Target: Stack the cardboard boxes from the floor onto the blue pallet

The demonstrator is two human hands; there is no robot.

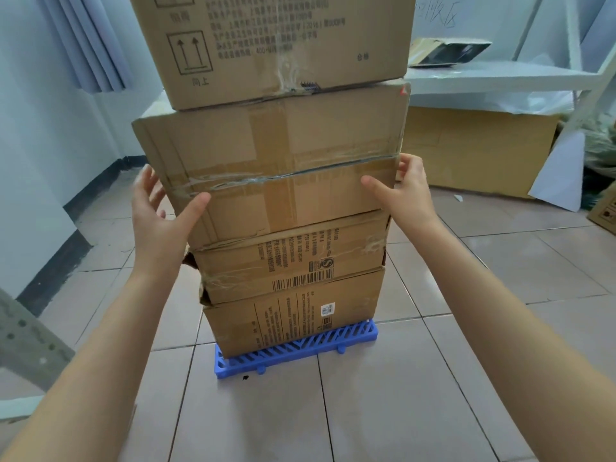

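Four cardboard boxes stand stacked on the blue pallet (300,350) on the tiled floor. The bottom box (293,315) carries printed text, and a barcoded box (293,261) lies on it. Above these sit a larger taped box (276,168) and a top box (276,45) with arrow marks, which runs out of the frame. My left hand (160,211) is at the taped box's left front corner, fingers spread, thumb on the front face. My right hand (406,191) is at its right front corner, thumb on the front and fingertips at the side edge. Neither hand lifts anything.
A big cardboard box (480,148) stands on the floor at the back right under a white shelf (500,76) holding a torn package (446,51). Another box's corner (605,211) shows at the far right. A grey perforated metal post (30,338) is at the left, curtains behind it.
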